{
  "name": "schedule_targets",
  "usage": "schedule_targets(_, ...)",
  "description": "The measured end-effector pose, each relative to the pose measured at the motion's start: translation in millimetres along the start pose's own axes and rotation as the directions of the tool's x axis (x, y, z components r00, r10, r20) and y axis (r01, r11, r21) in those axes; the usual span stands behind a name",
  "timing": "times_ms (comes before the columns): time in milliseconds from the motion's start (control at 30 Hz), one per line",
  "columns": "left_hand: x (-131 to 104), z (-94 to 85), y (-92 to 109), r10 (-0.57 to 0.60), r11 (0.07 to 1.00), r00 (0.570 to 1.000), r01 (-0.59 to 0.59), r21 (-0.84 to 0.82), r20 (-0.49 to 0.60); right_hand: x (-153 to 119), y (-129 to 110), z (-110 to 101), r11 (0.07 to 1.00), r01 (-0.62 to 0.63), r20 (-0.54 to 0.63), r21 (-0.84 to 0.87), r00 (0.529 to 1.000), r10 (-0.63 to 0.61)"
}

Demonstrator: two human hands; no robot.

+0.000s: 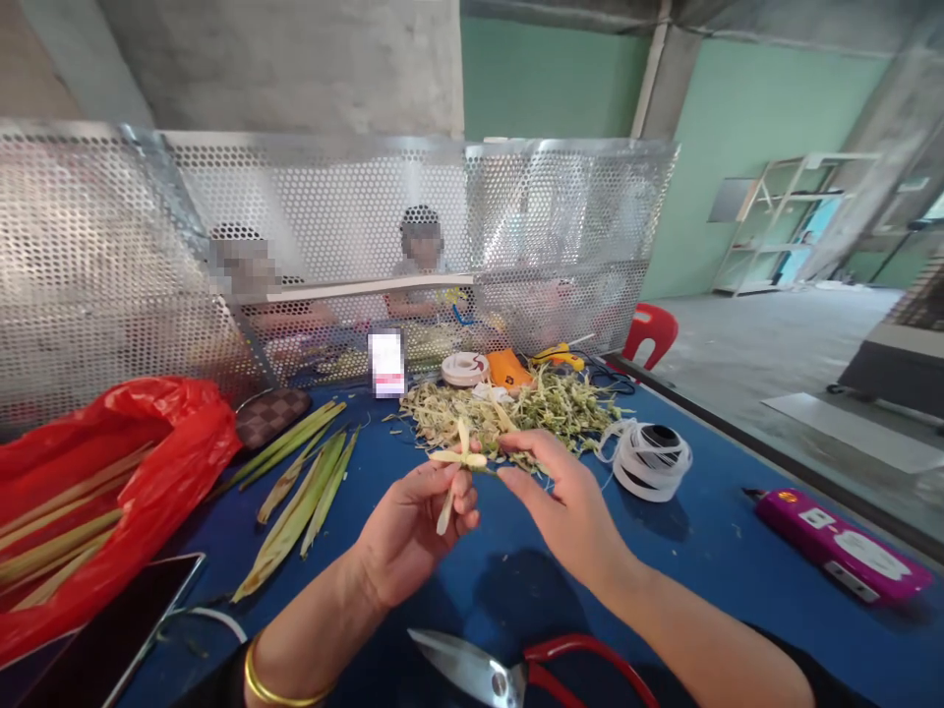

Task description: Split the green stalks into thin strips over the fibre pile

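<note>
My left hand point(424, 521) pinches a cross-shaped flower point(464, 458) made of pale leaf strips. One strip points up and another hangs below the fingers. Close by on its right is my right hand point(564, 506), thumb and forefinger curved toward the flower with a gap between them. A thin strip end lies near that thumb; whether they touch is unclear. Behind both hands spreads a heap of shredded leaf scraps point(575, 403). Red-handled scissors point(494, 678) lie on the blue table point(369, 619) below the hands.
Long green husk leaves point(295, 511) lie left, beside a red plastic bag point(184, 413) holding more strips. White ribbon spool point(649, 472) and purple tool point(841, 546) sit right. A lit phone point(387, 364) stands before the perforated metal screen point(317, 187); people sit behind it.
</note>
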State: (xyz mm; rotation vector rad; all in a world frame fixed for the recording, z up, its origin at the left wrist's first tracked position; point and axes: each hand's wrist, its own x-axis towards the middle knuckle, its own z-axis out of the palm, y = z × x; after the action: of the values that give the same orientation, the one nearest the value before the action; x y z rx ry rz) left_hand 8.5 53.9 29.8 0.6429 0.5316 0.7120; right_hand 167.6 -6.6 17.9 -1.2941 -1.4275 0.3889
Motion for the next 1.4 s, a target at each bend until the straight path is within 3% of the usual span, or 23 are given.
schedule_targets(133,-1,-3.4,-4,0.002,1.000,0.986,0.000,-0.012,0.165,3,1,2,0.993,-0.039,0.239,0.111,0.971,0.012)
schedule_targets(233,-1,-4.7,-4,-0.042,0.997,0.985,0.031,0.067,0.165,1,4,4,0.998,0.066,0.185,0.016,0.980,-0.068)
schedule_targets(333,0,-5.3,-3,-0.049,0.983,0.996,0.036,0.179,0.068,0,7,3,0.952,0.236,0.118,-0.192,0.969,-0.217)
schedule_targets(500,1,-5.2,-2,0.006,0.961,1.000,-0.007,0.276,0.003,-1,9,2,0.861,0.361,0.145,-0.359,0.932,-0.331)
schedule_targets(667,4,-4.7,-1,0.064,0.957,0.996,-0.045,0.288,-0.056,-5,5,3,0.874,0.320,0.076,-0.366,0.946,-0.314)
schedule_targets(800,6,-6.4,1,0.073,0.934,0.995,-0.044,0.353,-0.071,-8,2,3,0.883,0.314,0.093,-0.349,0.949,-0.301)
schedule_targets(967,5,-7.0,5,0.092,0.940,0.995,-0.078,0.332,-0.027,-2,3,0,0.953,0.150,0.065,-0.262,0.988,-0.138)
schedule_targets(1167,1,-2.6,7,0.032,0.938,0.999,-0.026,0.345,-0.010,-1,9,1,0.983,0.059,0.095,-0.171,0.995,-0.043)
schedule_targets(1267,-1,0.3,6,0.029,0.921,0.999,-0.034,0.389,0.018,0,9,0,0.998,0.014,0.067,-0.060,0.998,-0.010)
schedule_targets(1400,-2,1.7,4,0.049,0.876,0.997,-0.068,0.477,0.052,1,5,-2,0.983,-0.132,0.058,0.126,0.990,0.126)
